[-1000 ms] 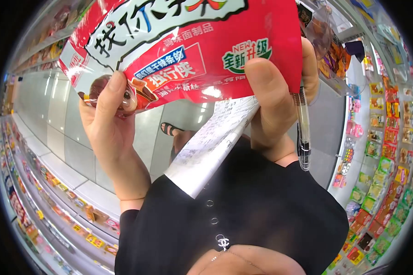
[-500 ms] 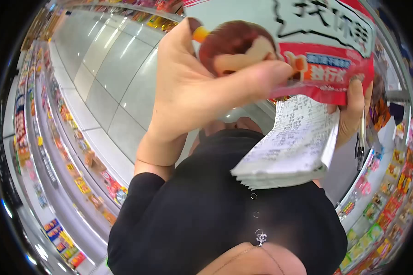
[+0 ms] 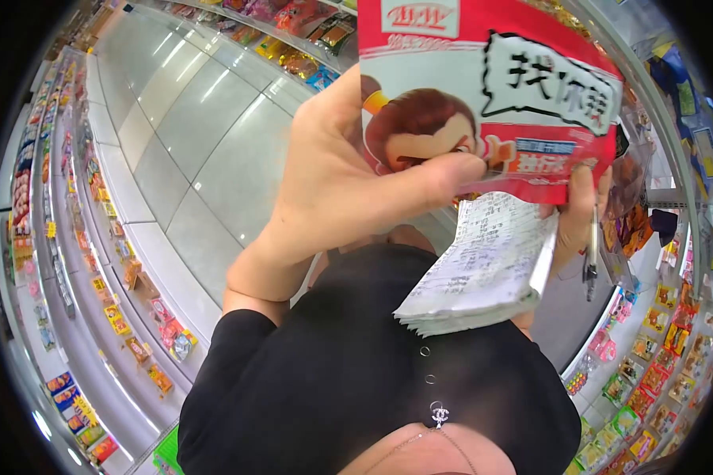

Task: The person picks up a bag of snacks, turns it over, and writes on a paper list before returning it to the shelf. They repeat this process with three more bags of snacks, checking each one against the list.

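Note:
A red and white snack bag [image 3: 444, 75] with a cartoon head and black Chinese lettering is held up at the top of the head view. My left hand [image 3: 348, 166] grips it from the left, thumb across its front and the other fingers hidden behind. At its lower right corner, the fingertips of my right hand [image 3: 582, 202] touch the bag. A thick notepad [image 3: 487, 261] covered in handwriting hangs from my right hand, its far end tucked beneath the bag. A pen [image 3: 591, 265] also sticks out of that hand, pointing down.
Curved-looking shelves [image 3: 79, 237] of small packaged snacks run along the left. More packets fill the shelf [image 3: 650, 372] on the right, and a display [image 3: 297, 36] stands ahead. Grey tiled floor [image 3: 190, 119] lies between. A green object [image 3: 168, 453] shows at the bottom left.
The bag has come lower and slightly left in view, so its red top and logo now show. Both hands keep their holds, and the notepad has shifted slightly left.

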Demonstrator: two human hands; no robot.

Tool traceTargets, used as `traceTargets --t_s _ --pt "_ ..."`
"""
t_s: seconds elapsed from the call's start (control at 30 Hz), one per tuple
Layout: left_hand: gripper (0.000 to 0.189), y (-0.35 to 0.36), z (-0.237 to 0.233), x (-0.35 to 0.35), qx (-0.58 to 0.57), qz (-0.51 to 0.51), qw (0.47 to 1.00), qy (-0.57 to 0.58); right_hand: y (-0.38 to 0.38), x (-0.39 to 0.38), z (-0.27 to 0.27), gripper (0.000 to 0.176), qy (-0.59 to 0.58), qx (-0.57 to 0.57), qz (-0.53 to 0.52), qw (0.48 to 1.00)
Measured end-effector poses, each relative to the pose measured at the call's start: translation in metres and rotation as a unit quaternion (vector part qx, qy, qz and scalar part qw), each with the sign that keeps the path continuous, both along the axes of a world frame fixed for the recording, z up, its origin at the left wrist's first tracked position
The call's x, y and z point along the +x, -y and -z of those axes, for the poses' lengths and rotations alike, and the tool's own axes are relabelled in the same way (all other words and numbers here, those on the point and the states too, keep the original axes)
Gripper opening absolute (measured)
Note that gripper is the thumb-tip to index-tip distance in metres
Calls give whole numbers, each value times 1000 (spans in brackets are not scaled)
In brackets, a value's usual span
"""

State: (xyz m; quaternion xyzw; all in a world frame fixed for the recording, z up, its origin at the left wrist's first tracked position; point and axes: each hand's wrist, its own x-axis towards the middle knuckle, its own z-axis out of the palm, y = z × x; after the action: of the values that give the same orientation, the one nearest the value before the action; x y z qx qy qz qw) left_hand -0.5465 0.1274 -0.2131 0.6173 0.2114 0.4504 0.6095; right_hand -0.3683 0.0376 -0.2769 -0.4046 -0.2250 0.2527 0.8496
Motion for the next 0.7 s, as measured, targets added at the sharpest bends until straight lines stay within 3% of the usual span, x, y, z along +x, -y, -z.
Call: traceTargets --t_s 0.07,0.17,0.2,0.23,0.27,0.33,0.4,0.57,0.67,0.7 --pt "47 -5 10 -2 -33 -1 999 -34 -5 1 7 37 -13 -20 15 1000" --pt "38 -26 42 -2 -58 3 998 -8 -26 -9 19 43 -61 -38 60 996" --pt "36 -35 52 -3 -68 2 998 -10 -33 -10 26 36 -54 -28 35 998" --pt "31 -42 59 -2 -75 -13 997 -2 -41 1 49 41 1 -72 -12 997" --pt "26 -48 68 -2 -87 -29 996 5 -47 3 49 28 31 -61 -73 995" --pt "21 -63 93 -3 -135 -37 990 36 -61 -9 53 13 26 -77 -61 995" --pt "25 -79 120 -13 -206 -27 977 57 -65 -10 67 10 38 -106 -104 988" --pt "32 -90 161 -31 -249 -4 966 73 -73 -9 98 9 94 -164 -171 967" --pt "35 -87 175 -45 -284 -8 956 73 -86 -3 145 18 249 -166 -120 947" --pt "36 -85 181 -49 -295 -9 952 79 -86 -2 152 18 246 -177 -138 943"
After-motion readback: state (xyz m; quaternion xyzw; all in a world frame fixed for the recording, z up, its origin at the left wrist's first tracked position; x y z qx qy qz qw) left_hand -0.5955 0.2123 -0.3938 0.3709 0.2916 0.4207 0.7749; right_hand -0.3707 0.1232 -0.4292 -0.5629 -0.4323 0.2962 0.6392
